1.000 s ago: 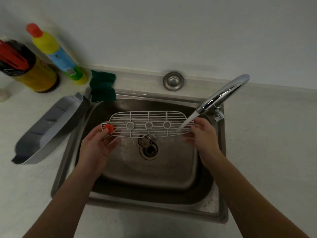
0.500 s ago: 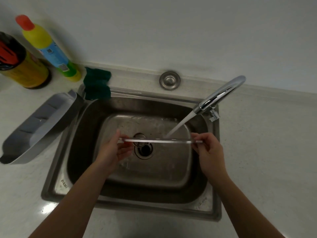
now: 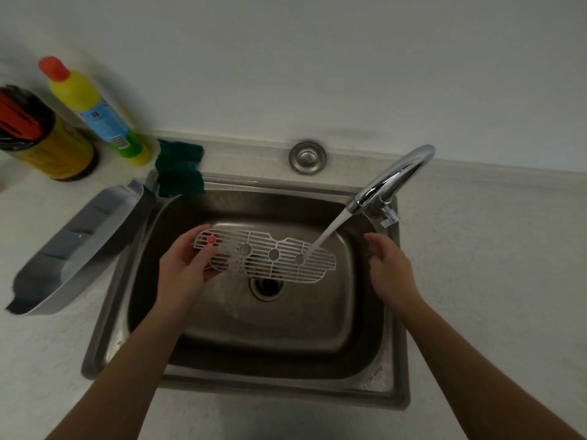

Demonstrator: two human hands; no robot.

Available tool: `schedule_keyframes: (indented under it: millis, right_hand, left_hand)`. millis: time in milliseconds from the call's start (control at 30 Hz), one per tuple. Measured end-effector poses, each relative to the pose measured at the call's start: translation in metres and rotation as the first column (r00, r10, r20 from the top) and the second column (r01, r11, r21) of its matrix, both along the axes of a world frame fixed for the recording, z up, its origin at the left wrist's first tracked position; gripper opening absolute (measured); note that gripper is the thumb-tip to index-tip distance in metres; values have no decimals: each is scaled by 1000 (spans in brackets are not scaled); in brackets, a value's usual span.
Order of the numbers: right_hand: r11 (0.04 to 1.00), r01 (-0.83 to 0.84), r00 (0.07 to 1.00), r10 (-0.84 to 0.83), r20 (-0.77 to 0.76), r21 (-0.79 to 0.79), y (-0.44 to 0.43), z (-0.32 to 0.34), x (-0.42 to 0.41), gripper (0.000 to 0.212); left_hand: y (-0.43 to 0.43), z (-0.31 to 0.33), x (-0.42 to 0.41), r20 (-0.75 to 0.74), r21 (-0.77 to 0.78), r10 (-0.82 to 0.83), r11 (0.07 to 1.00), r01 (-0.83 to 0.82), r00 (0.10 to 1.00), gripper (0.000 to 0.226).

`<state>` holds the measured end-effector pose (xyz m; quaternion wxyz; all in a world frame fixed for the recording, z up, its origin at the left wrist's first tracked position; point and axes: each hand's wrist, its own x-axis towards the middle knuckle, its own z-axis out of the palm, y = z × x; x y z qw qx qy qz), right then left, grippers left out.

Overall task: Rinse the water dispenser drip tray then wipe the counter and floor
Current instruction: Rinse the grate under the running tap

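Note:
A white slotted drip tray grate (image 3: 279, 258) with a small red float at its left end hangs over the steel sink (image 3: 222, 354), and my left hand (image 3: 185, 269) grips that left end. Water from the chrome faucet (image 3: 394, 177) falls onto the grate's right part. To the right of the grate, my right hand (image 3: 389, 265) hovers with fingers apart, touching nothing. The grey drip tray base (image 3: 76, 246) lies on the counter, its end leaning on the sink's left rim.
A green scouring pad (image 3: 179, 169) sits at the sink's back-left corner. A yellow detergent bottle (image 3: 95, 112) and a dark jar (image 3: 41, 134) stand at the back left by the wall. Pale counter (image 3: 492, 265) lies right of the sink.
The grate has turned over from edge-on to flat, face up under the water. My right hand has let go of its right end and moved off to the right.

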<state>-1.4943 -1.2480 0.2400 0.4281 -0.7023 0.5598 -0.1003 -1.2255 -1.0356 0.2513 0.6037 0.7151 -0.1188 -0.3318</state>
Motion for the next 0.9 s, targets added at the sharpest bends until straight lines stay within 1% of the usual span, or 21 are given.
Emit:
schedule_keyframes:
  millis: [100,200,267,367,433,467,533,633,700,767,833,900]
  right_hand:
    - [999,45,999,-45,-29,-13,-23,0,12,46]
    - [986,138,989,-141,-33,-92,-39,4,14,40]
    - [968,215,976,-219,-18,-128,-49,8,12,41]
    - [952,286,958,-288,-4,-112,-62,15,12,39]
    - [953,278,959,-282,-23,-118,-64,18,13,34]
    - [962,250,966,-255,-38,-108,-63,20,13,34]
    - [989,145,987,-147,-59,-38,-56,27,14,34]
    - [994,-99,995,101,-26,47,-31,41,22,27]
    - [958,-284,959,284,13,38,-6,52,32,25]
    - [900,-434,900,433,49,22,22,59,44,30]
    - [866,-500,861,494,121,22,47,64,52,31]
    - [862,-506,846,504,175,-32,64,66,54,21]
  left_hand:
    - [9,4,-3,133,30,-36,999,32,991,38]
    - [14,4,-3,200,59,-73,996,62,977,39]
    - [15,4,-3,243,77,-91,994,75,966,39]
    - [13,5,-2,256,74,-94,994,78,962,39]
    - [10,8,-1,232,58,-74,996,62,970,40]
    - [9,11,-1,227,51,-75,997,65,971,39]
    - [5,18,-2,258,47,-120,993,112,959,37]
    - [-3,32,-8,341,56,-218,976,212,915,34]
    - [-10,42,-14,373,85,-274,962,261,886,30]
    - [-18,52,-23,440,139,-345,938,317,829,28]
    - [-25,65,-35,494,169,-399,915,365,772,29]
    - [-32,77,-47,543,173,-426,900,401,724,28]
